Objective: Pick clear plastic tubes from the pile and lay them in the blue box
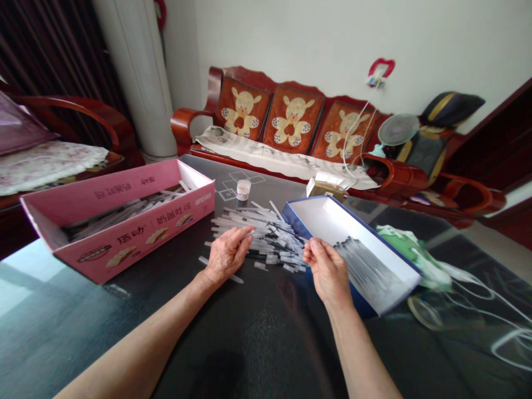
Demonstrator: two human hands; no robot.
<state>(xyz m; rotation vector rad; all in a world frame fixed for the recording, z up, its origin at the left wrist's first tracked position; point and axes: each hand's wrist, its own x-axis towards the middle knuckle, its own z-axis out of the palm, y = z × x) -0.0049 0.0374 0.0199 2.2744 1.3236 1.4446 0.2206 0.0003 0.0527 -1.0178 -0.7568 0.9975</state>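
Tabletop (257,332): dark, smooth, glossy, w/ pale reflections at L edge. Pile of slim sticks (270,235) lies at ctr, btw the two boxes: straight, narrow, translucent pieces w/ some dark lengths, crossing at mixed angles; a few short pcs sit loose at near edge. L hand (226,252): at L side of pile, fingers curled, thumb and forefinger nearly together; pale bit shows near fingertips, grip on it cannot be confirmed. R hand (328,271): at R side of pile, in front of blue box's L wall in view; thumb pressed to forefinger in a pinch, other fingers folded in, thin stick end (305,240) held at tips. Blue box (328,213): rect., open top, white interior; holds slim rods (368,269), roughly parallel. Pink box (141,238): long, rect., open top, printed side w/ dark lettering; more slim sticks (128,213) inside. Small cup (243,190): round, whitish, just beyond pile. Plastic bag (403,246): crumpled, green/white, beside blue box's R side. White cable (486,288): thin, looped, far R.
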